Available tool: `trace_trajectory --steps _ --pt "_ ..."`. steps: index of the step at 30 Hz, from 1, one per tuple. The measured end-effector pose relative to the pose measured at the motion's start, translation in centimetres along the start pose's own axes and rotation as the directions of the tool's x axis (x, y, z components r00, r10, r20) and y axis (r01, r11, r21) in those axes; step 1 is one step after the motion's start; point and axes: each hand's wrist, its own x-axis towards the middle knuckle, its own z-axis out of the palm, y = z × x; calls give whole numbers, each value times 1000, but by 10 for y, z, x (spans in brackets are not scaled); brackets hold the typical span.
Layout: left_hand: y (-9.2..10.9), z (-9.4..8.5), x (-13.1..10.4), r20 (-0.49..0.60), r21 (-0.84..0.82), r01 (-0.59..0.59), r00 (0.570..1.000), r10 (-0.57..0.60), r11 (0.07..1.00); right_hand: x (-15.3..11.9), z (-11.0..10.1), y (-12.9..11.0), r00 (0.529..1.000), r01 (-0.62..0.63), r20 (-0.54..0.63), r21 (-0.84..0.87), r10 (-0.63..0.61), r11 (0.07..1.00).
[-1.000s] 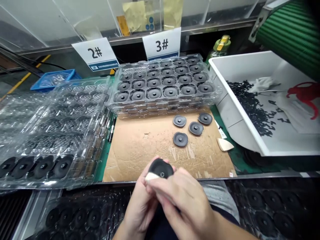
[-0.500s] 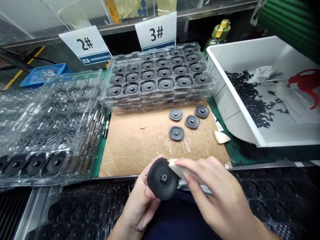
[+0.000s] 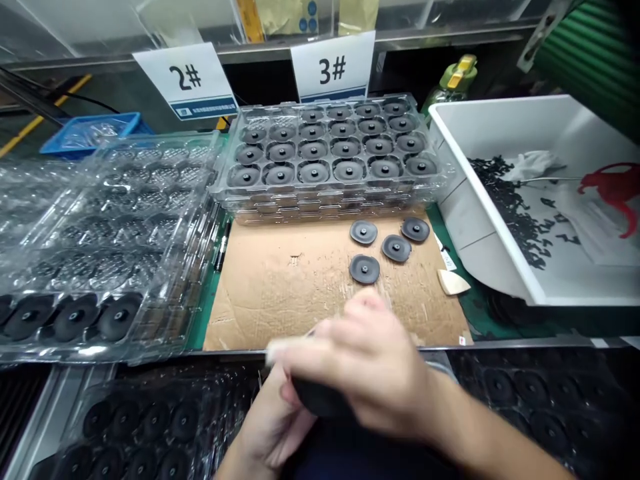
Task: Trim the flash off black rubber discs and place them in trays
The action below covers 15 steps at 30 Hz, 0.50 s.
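Note:
My left hand point(image 3: 270, 417) is closed around the edge of a black disc point(image 3: 320, 398), a rounded-square part mostly hidden behind my other hand. Over it passes my right hand point(image 3: 367, 363), smeared by motion, fingers closed on a cream-white flat piece point(image 3: 275, 350) whose tip sticks out at the left. Beyond my hands lies a sheet of cardboard point(image 3: 260, 280). Several loose discs of the same kind, such as the nearest one point(image 3: 365, 269), rest on its right half, each with a small hub in the middle. A cream wedge point(image 3: 453, 283) lies by the cardboard's right edge.
Stacked clear trays point(image 3: 325, 190) holding black discs stand behind the cardboard. More clear trays point(image 3: 165, 260) are on the left. At right sits a white bin point(image 3: 480, 253) with small black parts and a red-handled tool point(image 3: 613, 193). Further discs in trays point(image 3: 155, 420) lie below the table edge.
My right hand has swept left across the disc with the cream-white piece and now covers most of it. My left hand keeps its hold. The view has shifted slightly.

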Motion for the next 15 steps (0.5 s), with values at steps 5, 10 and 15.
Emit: trace_trajectory --steps 5,10,15 --pt "13 -17 -7 112 -201 51 993 -29 978 -13 29 59 821 -571 32 62 571 818" --pt "20 -38 -11 31 -287 13 1000 -4 958 -52 77 76 814 -570 58 -117 578 813" --pt "24 -54 -10 -1 -352 -35 999 36 935 -73 95 65 831 -523 76 -232 551 820"
